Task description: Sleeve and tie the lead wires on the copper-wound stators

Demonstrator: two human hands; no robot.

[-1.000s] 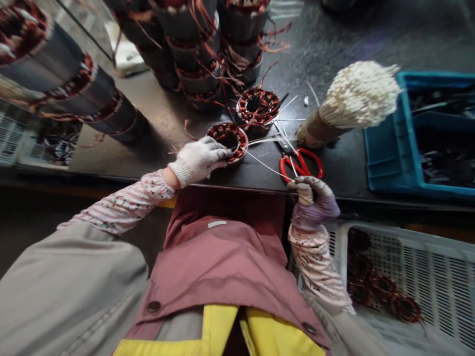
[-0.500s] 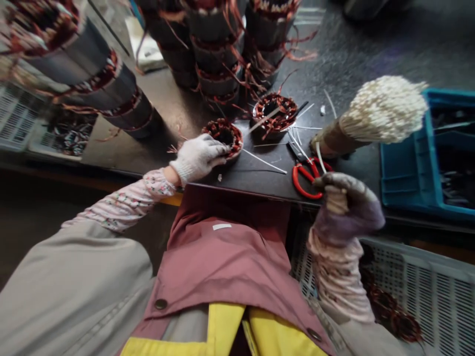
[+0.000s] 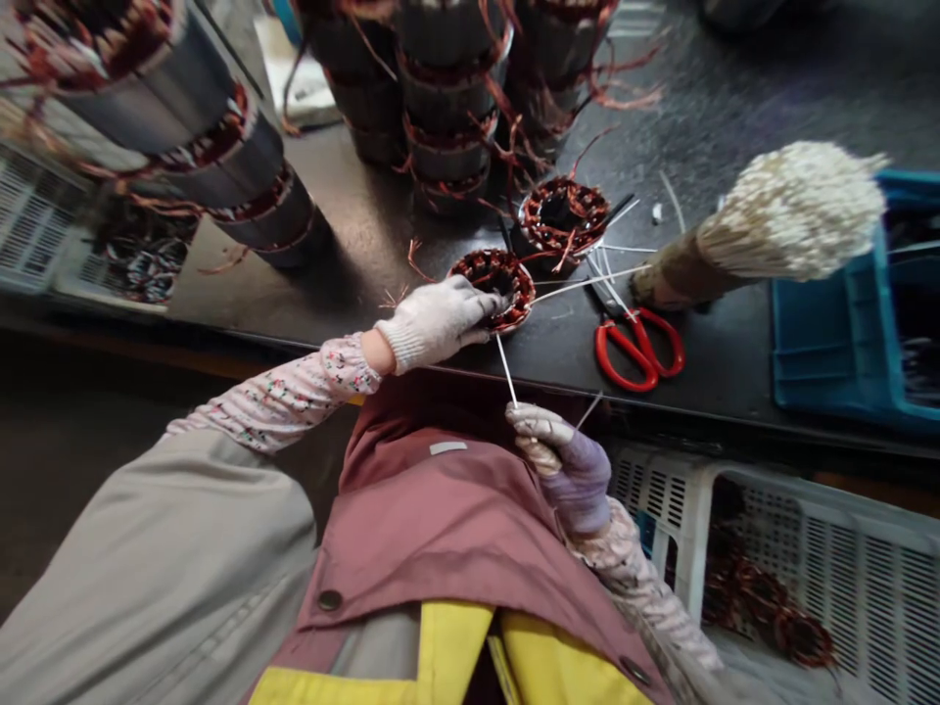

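My left hand point(image 3: 441, 318), in a white knit glove, grips a copper-wound stator point(image 3: 518, 294) near the table's front edge, its fingers over the rim and into the bore. A white cord point(image 3: 505, 367) runs from the stator's near side to my right hand point(image 3: 562, 460), in a purple glove with greyish fingers. Those fingertips pinch the cord, and a thin pale end sticks out behind them. Another white cord point(image 3: 580, 284) stretches right from the stator. Just behind stands a second stator point(image 3: 540, 250). Red-handled scissors point(image 3: 626, 357) lie on the table to the right.
Stacked stators rise at the back point(image 3: 449, 93) and left point(image 3: 195, 108), copper leads sticking out. A tied bundle of white cords point(image 3: 789, 215) stands right, beside a blue bin point(image 3: 815, 343). Below the table edge sits a white plastic crate point(image 3: 844, 548) holding copper-wound parts. Cord scraps lie about.
My right hand has moved left from beside the scissors to just in front of the stator, where it pinches the cord. My left hand and its stator have shifted right, nearer the second stator.
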